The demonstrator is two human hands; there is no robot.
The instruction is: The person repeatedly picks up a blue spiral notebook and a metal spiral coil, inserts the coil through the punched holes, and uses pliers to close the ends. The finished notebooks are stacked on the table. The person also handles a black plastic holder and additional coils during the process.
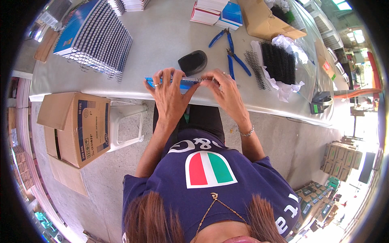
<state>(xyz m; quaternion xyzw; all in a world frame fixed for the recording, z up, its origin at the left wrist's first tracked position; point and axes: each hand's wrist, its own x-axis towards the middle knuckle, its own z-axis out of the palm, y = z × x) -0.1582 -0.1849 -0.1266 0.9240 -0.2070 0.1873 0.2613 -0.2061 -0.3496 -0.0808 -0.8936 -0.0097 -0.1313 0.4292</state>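
Note:
At the table's near edge, a blue-covered notebook (pixel 188 84) stands with its edge up. My left hand (pixel 167 91) is closed around it from above, thumb on the near side and fingers over the far side. My right hand (pixel 225 94) pinches a thin spiral wire coil (pixel 201 79) at the notebook's right end. How far the coil runs through the pages is hidden by my fingers. Just beyond the notebook rests a dark rounded block (pixel 193 62). Two blue-handled pliers, one farther off (pixel 220 38) and one nearer (pixel 238 64), lie beyond my right hand.
Coil-bound notebooks form a tall stack (pixel 101 40) at the left. Black coils (pixel 279 60) lie on white paper at the right, beside loose coils (pixel 257 69). Unbound blue books (pixel 231 15) and an open carton (pixel 269 20) stand at the back. Another carton (pixel 91 127) sits on a white stool (pixel 125 125).

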